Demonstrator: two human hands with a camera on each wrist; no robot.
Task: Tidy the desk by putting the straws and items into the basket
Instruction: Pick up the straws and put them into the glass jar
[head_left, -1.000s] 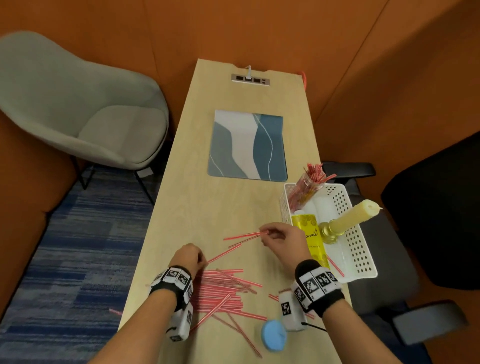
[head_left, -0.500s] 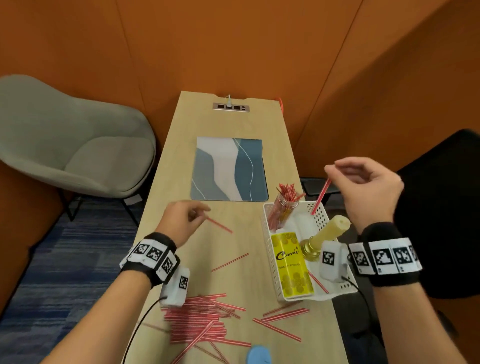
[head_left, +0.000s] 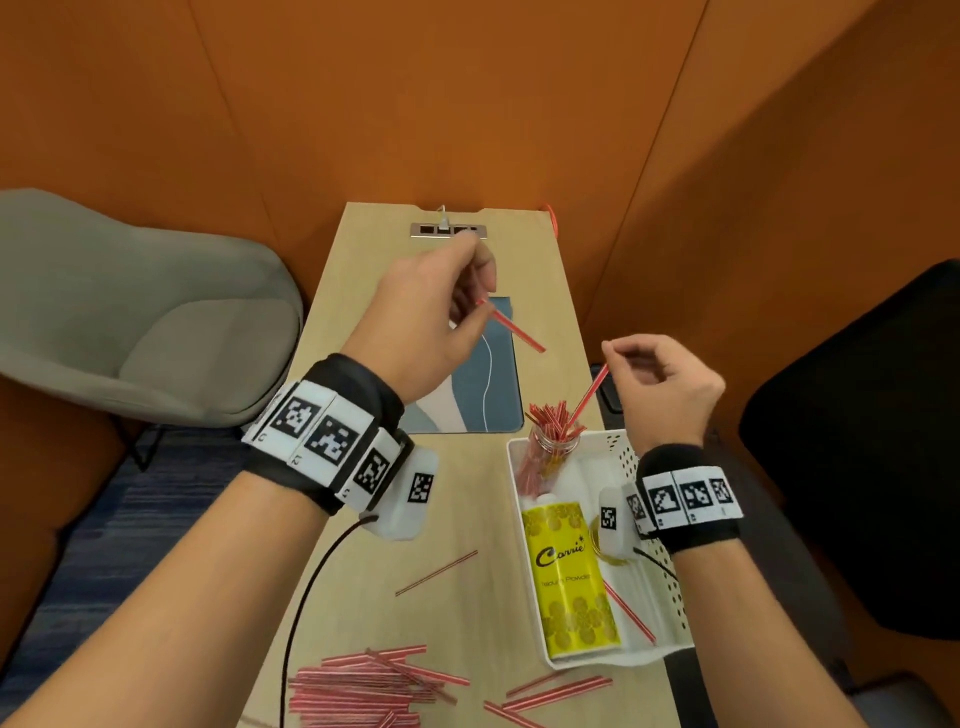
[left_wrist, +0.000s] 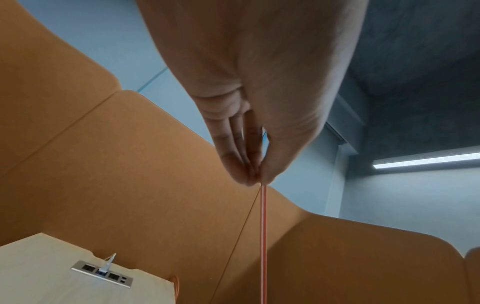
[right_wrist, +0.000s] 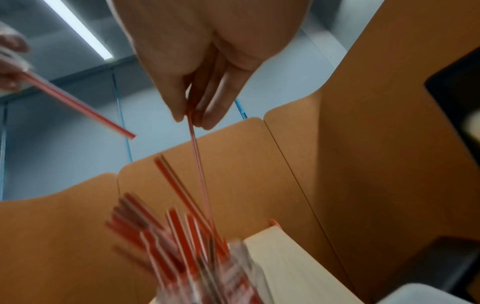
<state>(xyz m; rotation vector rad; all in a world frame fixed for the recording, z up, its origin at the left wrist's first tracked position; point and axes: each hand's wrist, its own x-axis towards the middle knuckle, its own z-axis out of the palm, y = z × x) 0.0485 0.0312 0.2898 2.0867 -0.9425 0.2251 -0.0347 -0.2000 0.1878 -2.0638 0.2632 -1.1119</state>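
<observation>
A white perforated basket (head_left: 662, 587) stands at the desk's right edge. It holds a glass jar (head_left: 545, 460) stuffed with red straws, a yellow tin (head_left: 569, 577) and a loose straw. My right hand (head_left: 615, 358) pinches the top of one red straw (head_left: 589, 395) whose lower end is in the jar mouth (right_wrist: 221, 257). My left hand (head_left: 480, 283) is raised over the mat and pinches another red straw (head_left: 511, 325) that slants down to the right (left_wrist: 263, 236). A heap of red straws (head_left: 363, 686) lies at the desk's near edge.
A blue and grey mat (head_left: 478, 395) lies mid-desk, a power socket strip (head_left: 449, 229) at the far end. Loose straws lie near the basket (head_left: 558, 691) and one mid-desk (head_left: 436, 571). A grey chair (head_left: 140, 322) stands left, a black chair (head_left: 857, 457) right.
The left hand rose from the desk with its straw and moved toward the jar. The right hand came down and left, bringing its straw's lower end into the jar.
</observation>
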